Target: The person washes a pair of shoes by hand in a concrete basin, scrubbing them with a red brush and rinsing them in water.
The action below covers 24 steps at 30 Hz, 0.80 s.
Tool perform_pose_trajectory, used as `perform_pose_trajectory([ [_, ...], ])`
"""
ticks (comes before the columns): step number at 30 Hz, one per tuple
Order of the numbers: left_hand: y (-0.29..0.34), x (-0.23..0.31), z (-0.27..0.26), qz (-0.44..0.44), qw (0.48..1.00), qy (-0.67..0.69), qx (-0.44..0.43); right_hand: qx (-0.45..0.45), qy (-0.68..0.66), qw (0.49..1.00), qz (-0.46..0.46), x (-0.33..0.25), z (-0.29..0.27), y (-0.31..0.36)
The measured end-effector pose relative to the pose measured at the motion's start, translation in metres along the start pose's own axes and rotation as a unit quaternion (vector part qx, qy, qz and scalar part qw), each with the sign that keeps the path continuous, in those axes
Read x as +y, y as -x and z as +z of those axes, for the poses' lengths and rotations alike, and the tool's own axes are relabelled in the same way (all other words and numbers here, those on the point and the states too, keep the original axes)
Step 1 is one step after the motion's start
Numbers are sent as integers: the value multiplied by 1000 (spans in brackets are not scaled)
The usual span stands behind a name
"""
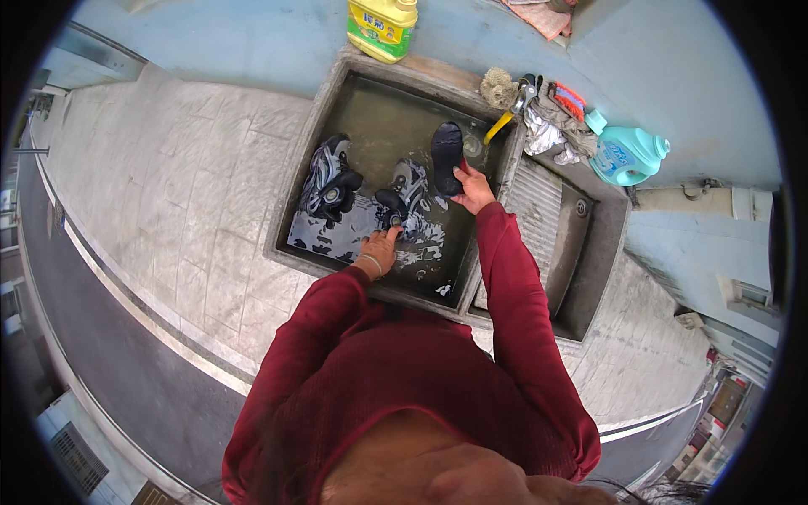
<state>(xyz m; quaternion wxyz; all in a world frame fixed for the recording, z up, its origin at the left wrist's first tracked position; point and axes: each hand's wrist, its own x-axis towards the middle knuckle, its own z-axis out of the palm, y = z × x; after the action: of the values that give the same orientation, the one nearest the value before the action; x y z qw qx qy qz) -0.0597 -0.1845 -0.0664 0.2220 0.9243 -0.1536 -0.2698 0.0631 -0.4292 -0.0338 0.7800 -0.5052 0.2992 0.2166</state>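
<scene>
A stone sink (282, 252) filled with murky water stands in front of me. My right hand (474, 190) grips the near end of a dark insole (447, 151) and holds it up over the water at the right of the basin. Two grey and black shoes lie partly in the water. The nearer-to-middle shoe (408, 189) has its black end against my left hand (379, 250), whose fingers are closed on it; part of the grip is hard to see. Toward the left wall of the basin rests the other shoe (326, 181), untouched.
On the back ledge are a yellow jug (383, 29), a scouring pad (498, 87), a tap with a yellow spout (498, 128), a red and blue brush (570, 99), grey rags (562, 122) and a turquoise bottle (629, 156). A ridged washboard basin (528, 210) adjoins on the right.
</scene>
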Motion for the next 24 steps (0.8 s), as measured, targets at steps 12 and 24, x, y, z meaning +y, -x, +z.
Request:
perform_pose_trajectory([
  [12, -1, 2, -9, 4, 1000, -12, -1, 51, 734, 672, -89, 58, 9, 22],
  [24, -26, -30, 31, -36, 954, 268, 130, 43, 518, 800, -301, 26, -35, 9],
])
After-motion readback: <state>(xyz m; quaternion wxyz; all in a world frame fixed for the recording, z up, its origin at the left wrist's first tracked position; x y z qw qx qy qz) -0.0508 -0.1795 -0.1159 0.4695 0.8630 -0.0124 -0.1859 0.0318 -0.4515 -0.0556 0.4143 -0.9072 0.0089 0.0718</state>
